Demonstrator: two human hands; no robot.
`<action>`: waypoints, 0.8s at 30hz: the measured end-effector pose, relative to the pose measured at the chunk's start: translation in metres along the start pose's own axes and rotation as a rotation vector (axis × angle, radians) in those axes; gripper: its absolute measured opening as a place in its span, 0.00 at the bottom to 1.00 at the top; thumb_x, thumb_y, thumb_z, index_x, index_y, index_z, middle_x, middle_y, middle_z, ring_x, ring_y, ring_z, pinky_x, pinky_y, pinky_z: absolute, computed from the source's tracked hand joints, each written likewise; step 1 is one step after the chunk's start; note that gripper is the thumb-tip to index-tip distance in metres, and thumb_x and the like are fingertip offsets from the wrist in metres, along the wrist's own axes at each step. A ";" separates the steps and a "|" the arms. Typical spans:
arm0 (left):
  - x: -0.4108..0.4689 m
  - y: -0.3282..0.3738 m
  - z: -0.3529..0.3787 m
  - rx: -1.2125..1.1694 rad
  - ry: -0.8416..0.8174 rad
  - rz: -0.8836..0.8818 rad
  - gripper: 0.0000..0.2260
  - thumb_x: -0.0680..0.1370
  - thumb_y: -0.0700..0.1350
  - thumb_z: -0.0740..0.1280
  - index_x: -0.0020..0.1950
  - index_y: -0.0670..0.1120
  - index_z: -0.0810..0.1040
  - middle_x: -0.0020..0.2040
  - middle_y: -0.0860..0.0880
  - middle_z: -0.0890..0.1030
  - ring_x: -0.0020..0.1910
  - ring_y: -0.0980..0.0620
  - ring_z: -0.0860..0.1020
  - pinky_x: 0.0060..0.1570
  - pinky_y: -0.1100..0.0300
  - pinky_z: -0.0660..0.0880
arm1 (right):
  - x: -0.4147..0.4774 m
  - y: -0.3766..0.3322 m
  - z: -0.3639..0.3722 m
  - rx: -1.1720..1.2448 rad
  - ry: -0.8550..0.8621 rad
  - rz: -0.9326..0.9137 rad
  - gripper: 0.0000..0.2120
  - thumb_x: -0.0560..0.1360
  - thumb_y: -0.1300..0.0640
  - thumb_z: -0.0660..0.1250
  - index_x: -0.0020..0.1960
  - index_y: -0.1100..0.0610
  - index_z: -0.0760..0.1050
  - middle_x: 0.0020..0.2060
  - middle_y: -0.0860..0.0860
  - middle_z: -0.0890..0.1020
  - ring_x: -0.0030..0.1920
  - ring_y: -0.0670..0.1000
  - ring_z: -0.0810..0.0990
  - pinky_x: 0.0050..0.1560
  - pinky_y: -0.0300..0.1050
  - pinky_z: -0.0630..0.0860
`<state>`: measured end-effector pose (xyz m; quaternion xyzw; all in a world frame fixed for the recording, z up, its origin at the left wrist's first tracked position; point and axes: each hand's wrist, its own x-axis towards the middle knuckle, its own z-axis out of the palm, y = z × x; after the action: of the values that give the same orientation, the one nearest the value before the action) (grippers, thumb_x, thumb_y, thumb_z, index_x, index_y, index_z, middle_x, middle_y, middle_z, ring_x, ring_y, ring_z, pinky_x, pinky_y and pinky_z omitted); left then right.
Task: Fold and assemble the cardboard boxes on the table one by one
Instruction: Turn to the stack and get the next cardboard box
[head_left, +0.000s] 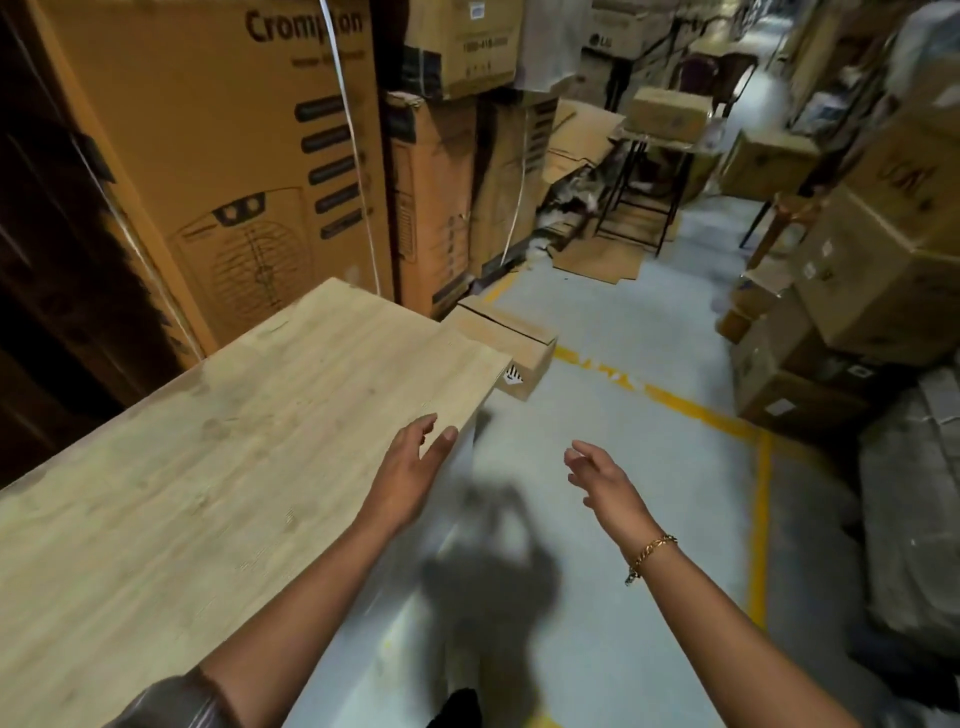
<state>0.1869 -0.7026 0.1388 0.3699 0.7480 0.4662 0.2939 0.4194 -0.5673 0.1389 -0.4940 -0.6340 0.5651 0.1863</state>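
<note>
One closed cardboard box (500, 326) lies beyond the fingertips (429, 420), its long axis running far-left to near-right. The left hand (410, 467) and right hand (597, 480) hover, fingers apart, gripping nothing.

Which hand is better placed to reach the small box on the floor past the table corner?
Probably the right hand: open over bare floor, with a clear line to the box. The left hand is at the table edge, whose corner overlaps the box.

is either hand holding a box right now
No, the left hand at the edge of the table and the right hand over the floor are both open and hold nothing.
</note>
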 end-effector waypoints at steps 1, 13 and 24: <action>0.026 0.002 0.011 -0.017 -0.017 -0.020 0.28 0.80 0.66 0.62 0.73 0.51 0.72 0.69 0.52 0.75 0.68 0.52 0.74 0.64 0.57 0.68 | 0.022 -0.005 -0.009 0.007 -0.011 0.016 0.29 0.68 0.32 0.65 0.65 0.43 0.73 0.62 0.46 0.80 0.59 0.46 0.81 0.58 0.47 0.74; 0.307 0.071 0.140 -0.061 -0.207 -0.139 0.27 0.69 0.70 0.65 0.64 0.59 0.75 0.52 0.56 0.81 0.52 0.55 0.81 0.52 0.57 0.75 | 0.280 -0.045 -0.147 -0.009 -0.030 0.109 0.16 0.79 0.45 0.66 0.65 0.46 0.74 0.57 0.45 0.83 0.56 0.46 0.82 0.53 0.45 0.75; 0.536 0.096 0.283 -0.197 -0.024 -0.370 0.11 0.75 0.56 0.71 0.55 0.55 0.78 0.48 0.41 0.80 0.42 0.50 0.79 0.39 0.60 0.71 | 0.573 -0.064 -0.286 -0.095 -0.248 0.174 0.11 0.75 0.47 0.68 0.53 0.53 0.78 0.48 0.53 0.84 0.41 0.49 0.81 0.35 0.40 0.67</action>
<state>0.1393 -0.0949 0.0648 0.2013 0.7503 0.4708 0.4181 0.3668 0.0727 0.0960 -0.4818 -0.6328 0.6052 0.0332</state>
